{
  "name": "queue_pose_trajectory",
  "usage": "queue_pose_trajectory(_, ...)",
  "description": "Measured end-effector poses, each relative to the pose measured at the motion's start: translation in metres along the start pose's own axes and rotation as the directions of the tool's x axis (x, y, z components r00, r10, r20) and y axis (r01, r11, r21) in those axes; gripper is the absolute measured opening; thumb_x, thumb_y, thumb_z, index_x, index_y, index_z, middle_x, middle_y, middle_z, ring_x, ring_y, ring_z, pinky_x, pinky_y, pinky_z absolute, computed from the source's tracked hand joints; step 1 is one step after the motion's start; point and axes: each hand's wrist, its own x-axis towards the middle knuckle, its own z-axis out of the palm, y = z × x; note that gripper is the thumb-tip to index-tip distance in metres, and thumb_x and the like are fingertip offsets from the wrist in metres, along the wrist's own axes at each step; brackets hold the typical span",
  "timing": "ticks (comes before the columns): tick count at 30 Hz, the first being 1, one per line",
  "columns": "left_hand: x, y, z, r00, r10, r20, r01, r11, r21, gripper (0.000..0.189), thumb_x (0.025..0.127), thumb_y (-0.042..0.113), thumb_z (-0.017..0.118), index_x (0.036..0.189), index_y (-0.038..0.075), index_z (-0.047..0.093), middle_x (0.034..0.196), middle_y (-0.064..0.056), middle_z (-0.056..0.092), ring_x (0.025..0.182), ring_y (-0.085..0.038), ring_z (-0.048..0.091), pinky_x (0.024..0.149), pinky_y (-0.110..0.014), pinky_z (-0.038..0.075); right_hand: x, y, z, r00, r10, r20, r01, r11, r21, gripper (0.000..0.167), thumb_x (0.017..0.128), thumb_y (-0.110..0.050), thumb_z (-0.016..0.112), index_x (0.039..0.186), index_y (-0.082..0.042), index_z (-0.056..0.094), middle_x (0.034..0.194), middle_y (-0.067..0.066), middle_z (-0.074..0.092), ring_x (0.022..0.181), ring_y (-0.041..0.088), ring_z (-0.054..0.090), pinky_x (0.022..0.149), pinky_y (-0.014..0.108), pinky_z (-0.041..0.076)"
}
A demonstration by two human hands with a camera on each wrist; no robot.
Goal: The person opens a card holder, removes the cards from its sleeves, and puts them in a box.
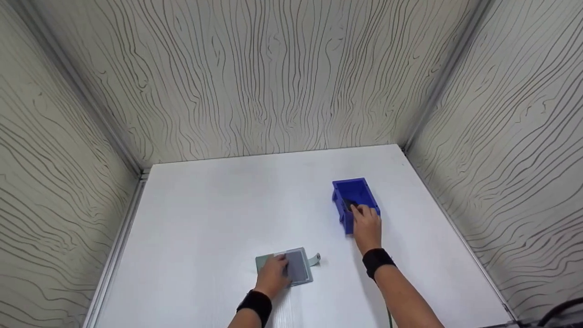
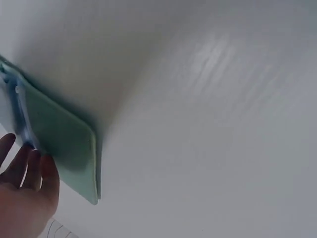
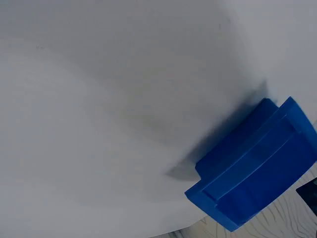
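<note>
A pale green card holder [image 1: 298, 266] lies spread on the white table, its clear sleeves showing and a short snap strap [image 1: 315, 259] sticking out to the right. My left hand [image 1: 273, 275] grips it across the middle. In the left wrist view, fingertips [image 2: 34, 153] sit at the edge of the clear sleeves over the green cover [image 2: 64, 136]. Farther right, my right hand [image 1: 368, 228] reaches over the near end of a blue plastic bin [image 1: 350, 182] and pinches a dark flat card [image 1: 349, 204]. A corner of that dark card [image 3: 309, 195] shows at the right wrist view's edge.
The white table [image 1: 205, 218] is enclosed by wood-grain panels [image 1: 273, 77] at the back and both sides, with metal rails [image 1: 111, 255] along its edges. Black bands [image 1: 378, 262] wrap both wrists. A dark cable [image 1: 560, 310] curves in at the lower right.
</note>
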Motion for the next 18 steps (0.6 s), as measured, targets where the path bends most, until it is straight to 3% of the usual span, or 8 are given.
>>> queue_pose_trajectory(7,0.001,0.003,0.003,1.0,0.02,-0.023,-0.016,0.988,0.152,0.054,0.069,0.02,0.086,0.116,-0.001,0.067,0.125,-0.014,0.061,0.111,-0.032,0.059,0.093,-0.042,0.05,0.002,0.017,0.013,0.992,0.055,0.114,-0.04,0.991,-0.132,0.023,0.086,0.0,0.062,0.106,0.0,0.073,0.099,0.021,0.062,0.09,0.039,0.056,0.068,0.048,0.045)
queue_pose_trajectory(18,0.0,0.001,0.011,0.999,-0.037,-0.018,0.039,0.983,0.178,0.059,0.068,0.027,0.087,0.118,0.005,0.068,0.127,-0.01,0.06,0.114,-0.03,0.057,0.095,-0.045,0.048,0.007,0.025,0.029,0.958,0.038,0.283,0.015,0.983,-0.184,0.019,0.085,0.0,0.06,0.098,0.004,0.074,0.099,0.022,0.063,0.094,0.04,0.056,0.076,0.052,0.047)
